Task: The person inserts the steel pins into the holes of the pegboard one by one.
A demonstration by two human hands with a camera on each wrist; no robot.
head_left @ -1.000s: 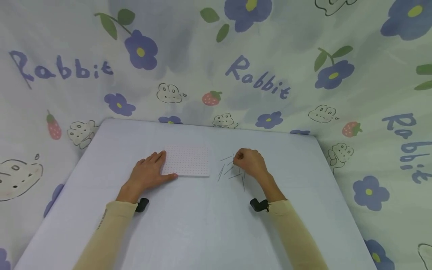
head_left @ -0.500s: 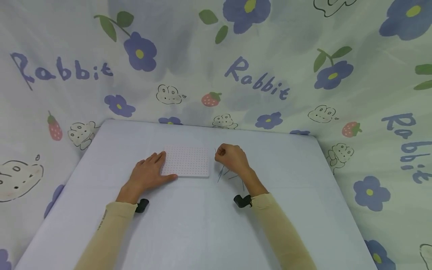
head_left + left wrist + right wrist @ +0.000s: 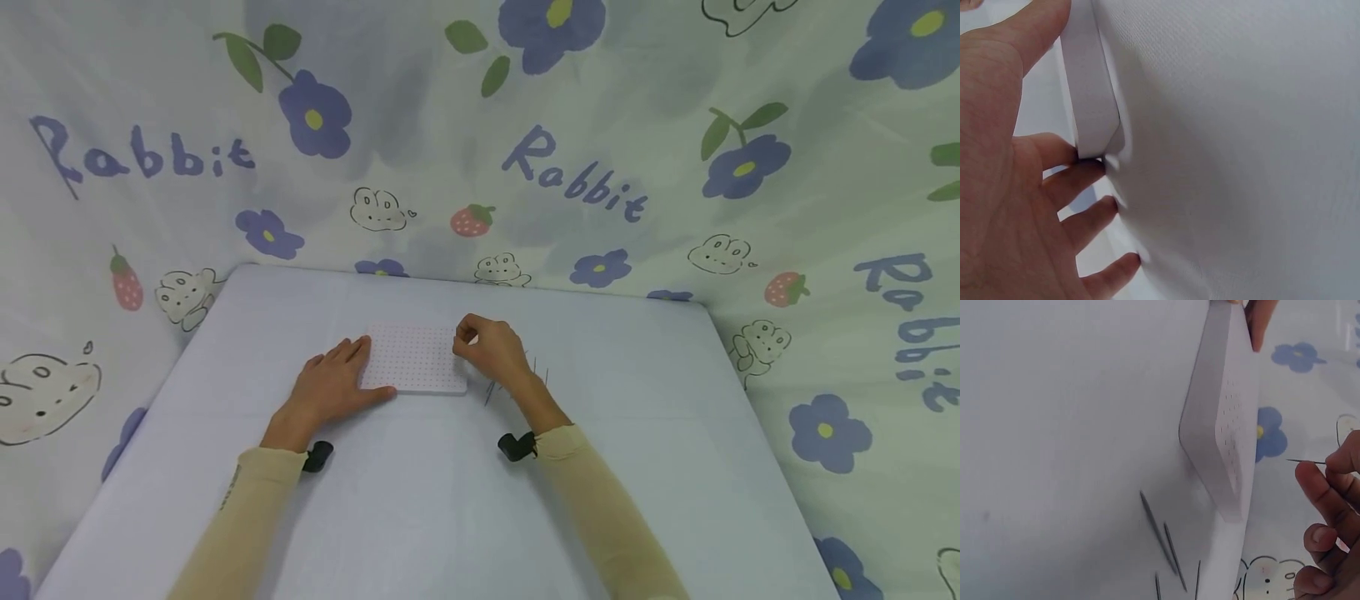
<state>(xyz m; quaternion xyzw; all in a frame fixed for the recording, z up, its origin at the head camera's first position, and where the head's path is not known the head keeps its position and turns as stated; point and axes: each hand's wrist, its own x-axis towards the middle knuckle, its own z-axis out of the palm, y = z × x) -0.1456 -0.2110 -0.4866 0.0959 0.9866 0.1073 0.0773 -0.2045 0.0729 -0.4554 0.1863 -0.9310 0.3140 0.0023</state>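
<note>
While a pale curtain (image 3: 420,125) with a purple floral and rabbit print hangs behind and to both sides, your white-covered table (image 3: 420,500) spreads out in front of it. Your beige sleeves (image 3: 611,508) reach in over its near part. Toward the table's far half, the white board (image 3: 416,358) lies flat, its top marked with rows of small dots.

Your left hand (image 3: 326,387) is at the board's near left corner with thumb and fingers spread wide: the thumb touches the near side, the index finger lies against the left side, and the other fingers fan out beyond it. Your right hand (image 3: 495,350) is drawn into a pinch, its remaining fingers bent loosely in; seen from the head, its fingertips overlap the board's right edge. A small black camera (image 3: 516,447) sits at each wrist.

Between your right thumb and index finger you grip a thin dark needle (image 3: 1304,461), and the right wrist view shows its free point clear of the board. Several loose needles (image 3: 1159,534) lie on the table to the right of the board, some partly hidden behind your right hand and forearm.
</note>
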